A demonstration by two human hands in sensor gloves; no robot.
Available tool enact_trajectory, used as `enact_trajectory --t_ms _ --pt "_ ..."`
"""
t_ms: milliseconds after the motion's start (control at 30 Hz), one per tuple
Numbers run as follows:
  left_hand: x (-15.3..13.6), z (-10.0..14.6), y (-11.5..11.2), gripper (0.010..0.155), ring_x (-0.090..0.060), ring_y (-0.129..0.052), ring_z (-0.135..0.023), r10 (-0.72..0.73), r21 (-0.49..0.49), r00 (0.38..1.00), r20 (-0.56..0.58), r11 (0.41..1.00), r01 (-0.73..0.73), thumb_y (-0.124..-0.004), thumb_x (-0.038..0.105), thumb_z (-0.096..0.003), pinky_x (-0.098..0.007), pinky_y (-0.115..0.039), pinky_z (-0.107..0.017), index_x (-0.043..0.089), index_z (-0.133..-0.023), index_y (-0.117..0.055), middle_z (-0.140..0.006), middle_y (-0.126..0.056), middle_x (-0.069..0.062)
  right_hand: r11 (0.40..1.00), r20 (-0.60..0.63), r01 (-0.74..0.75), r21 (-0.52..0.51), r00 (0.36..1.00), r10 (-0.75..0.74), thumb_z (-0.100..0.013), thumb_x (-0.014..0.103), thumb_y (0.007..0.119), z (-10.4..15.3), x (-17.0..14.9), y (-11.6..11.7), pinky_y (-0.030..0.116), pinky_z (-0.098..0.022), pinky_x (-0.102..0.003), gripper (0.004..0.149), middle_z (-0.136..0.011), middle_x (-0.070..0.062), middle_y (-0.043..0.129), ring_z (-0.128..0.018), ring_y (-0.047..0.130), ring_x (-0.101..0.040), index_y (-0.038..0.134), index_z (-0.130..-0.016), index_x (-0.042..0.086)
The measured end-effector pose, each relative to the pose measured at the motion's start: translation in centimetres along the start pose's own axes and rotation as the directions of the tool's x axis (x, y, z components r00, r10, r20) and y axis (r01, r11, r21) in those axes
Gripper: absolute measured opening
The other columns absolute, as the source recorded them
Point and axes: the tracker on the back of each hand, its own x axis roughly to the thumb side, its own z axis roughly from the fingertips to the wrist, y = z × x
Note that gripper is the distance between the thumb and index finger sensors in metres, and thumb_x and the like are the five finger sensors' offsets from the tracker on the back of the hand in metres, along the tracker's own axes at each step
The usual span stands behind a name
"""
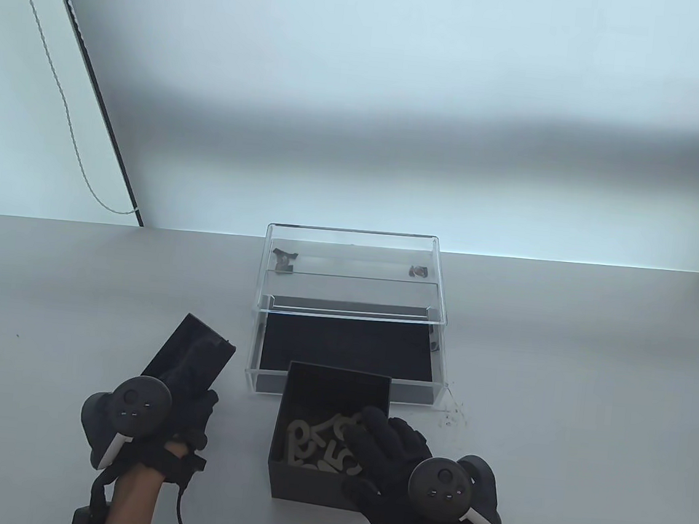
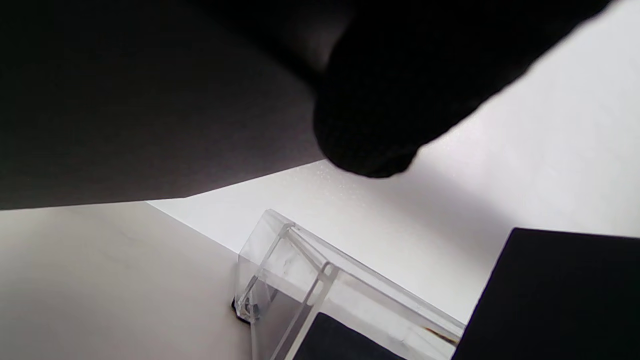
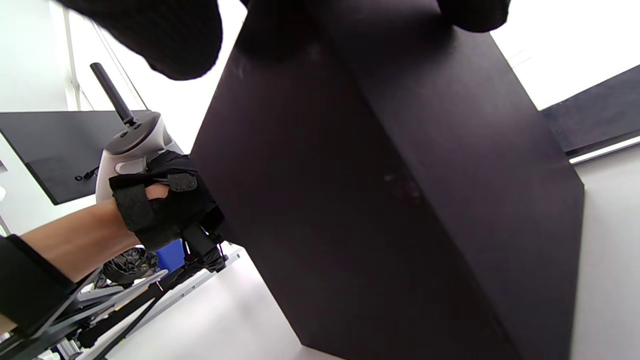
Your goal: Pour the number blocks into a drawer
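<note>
A black box (image 1: 310, 480) with several pale number blocks (image 1: 314, 441) inside stands just in front of the open clear drawer (image 1: 264, 382), which has a black lining. My right hand (image 1: 377, 456) grips the box's right rim, fingers over the edge onto the blocks. In the right wrist view the box's dark wall (image 3: 375, 200) fills the middle, with my fingers (image 3: 165, 35) at the top. My left hand (image 1: 195, 386) holds the black lid (image 1: 193, 346) tilted, left of the box. The left wrist view shows the lid (image 2: 125, 100), a fingertip (image 2: 370, 135) and the drawer's corner (image 2: 300, 265).
The clear acrylic case (image 1: 350, 256) stands behind the drawer, with small dark bits inside at the back. Dark specks (image 1: 452, 411) lie on the table by the drawer's front right corner. The grey table's (image 1: 560, 387) far edge runs behind the case.
</note>
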Motion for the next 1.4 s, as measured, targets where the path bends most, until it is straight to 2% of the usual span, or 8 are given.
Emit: enact_trajectory --t_ms 167,333,433,567,967,1233,1267,1400 --pt "-0.6 -0.3 -1.7 0.072 -0.03 -0.09 -0.088 -0.095 -0.112 0.995 -0.03 0.99 0.091 -0.093 0.03 -0.0368 -0.055 -0.076 -0.063 0.028 -0.099 -0.058 -0.097 -0.085 0.002 0.998 0.0 -0.058 0.016 0.998 0.058 -0.045 0.057 0.074 -0.1 0.2 0.1 0.039 -0.063 -0.077 0.071 -0.115 -0.008 0.038 -0.093 0.045 -0.063 0.055 -0.104 0.022" --pt "-1.2 -0.4 -2.8 0.065 -0.032 -0.084 -0.09 -0.115 -0.168 0.992 -0.054 0.98 0.105 -0.09 0.024 -0.0367 -0.056 -0.074 -0.064 0.027 -0.097 -0.065 -0.097 -0.085 0.002 0.994 0.005 -0.103 0.025 0.995 0.103 -0.044 0.056 0.075 -0.2 0.4 0.1 0.041 -0.063 -0.076 0.07 -0.114 -0.011 0.041 -0.092 0.048 -0.063 0.059 -0.103 0.022" --pt "-1.6 -0.4 -3.7 0.064 -0.032 -0.083 -0.092 -0.164 -0.268 0.983 -0.084 0.954 0.137 -0.089 0.023 -0.0377 -0.057 -0.072 -0.065 0.027 -0.097 -0.065 -0.097 -0.084 0.002 0.992 0.006 -0.124 0.027 0.992 0.124 -0.044 0.055 0.077 -0.2 0.6 0.1 0.042 -0.063 -0.076 0.067 -0.114 -0.012 0.043 -0.091 0.05 -0.063 0.064 -0.1 0.02" --pt "-2.1 -0.1 -4.8 0.063 -0.032 -0.079 -0.093 -0.169 -0.331 0.981 -0.096 0.935 0.129 -0.088 0.02 -0.0386 -0.058 -0.07 -0.066 0.027 -0.097 -0.065 -0.098 -0.083 0.002 0.991 0.003 -0.135 0.023 0.991 0.135 -0.044 0.051 0.078 -0.3 0.6 0.1 0.044 -0.063 -0.075 0.061 -0.112 -0.013 0.047 -0.09 0.053 -0.063 0.072 -0.095 0.017" --pt "-2.7 0.1 -6.6 0.061 -0.033 -0.073 -0.096 -0.233 -0.414 0.966 -0.108 0.895 0.169 -0.082 0.01 -0.0412 -0.06 -0.064 -0.068 0.026 -0.098 -0.065 -0.099 -0.081 0.001 0.995 0.002 -0.097 0.004 0.995 0.097 -0.043 0.045 0.081 -0.4 0.7 0.2 0.047 -0.063 -0.075 0.047 -0.11 -0.013 0.052 -0.088 0.054 -0.064 0.086 -0.075 0.011" --pt "-2.1 0.1 -6.1 0.064 -0.038 -0.073 -0.097 -0.176 -0.397 0.978 -0.114 0.91 0.118 -0.081 0.004 -0.0436 -0.062 -0.062 -0.068 0.027 -0.1 -0.062 -0.104 -0.076 -0.01 0.997 0.009 -0.074 -0.021 0.997 0.074 -0.042 0.042 0.081 -0.3 0.8 0.4 0.046 -0.064 -0.076 0.044 -0.109 -0.013 0.055 -0.089 0.051 -0.066 0.087 -0.072 0.01" --pt "-2.0 0.0 -5.9 0.06 -0.039 -0.072 -0.097 -0.147 -0.389 0.982 -0.121 0.917 0.09 -0.077 0.029 -0.0426 -0.063 -0.061 -0.069 0.027 -0.1 -0.061 -0.105 -0.075 -0.01 0.997 0.017 -0.075 -0.033 0.997 0.076 -0.041 0.042 0.081 -0.3 0.8 0.4 0.047 -0.064 -0.076 0.044 -0.109 -0.013 0.056 -0.089 0.051 -0.066 0.087 -0.072 0.01" --pt "-1.5 0.0 -5.0 0.062 -0.042 -0.067 -0.098 -0.019 -0.331 0.988 -0.153 0.943 -0.033 -0.077 0.037 -0.0435 -0.065 -0.058 -0.069 0.026 -0.102 -0.059 -0.107 -0.072 -0.013 0.997 0.026 -0.039 -0.074 0.999 0.041 -0.041 0.042 0.081 -0.3 0.7 0.3 0.049 -0.063 -0.076 0.043 -0.108 -0.013 0.059 -0.087 0.053 -0.067 0.087 -0.07 0.011"
